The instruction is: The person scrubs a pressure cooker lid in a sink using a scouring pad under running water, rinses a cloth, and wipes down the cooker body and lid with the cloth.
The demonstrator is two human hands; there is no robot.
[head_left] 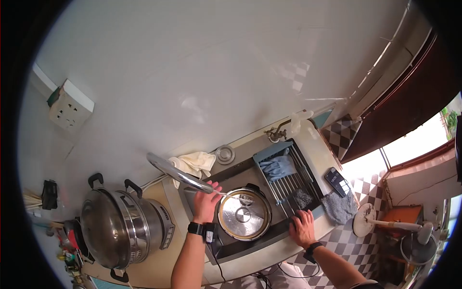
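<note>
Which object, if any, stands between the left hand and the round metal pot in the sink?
No solid object visibly stands between the left hand and the round metal pot. Only a thin stream, apparently water, crosses that short gap. The rack is on the pot's other side.

We wear a black left wristband with a pale-fronted box, a black right wristband and pale trousers.
</note>
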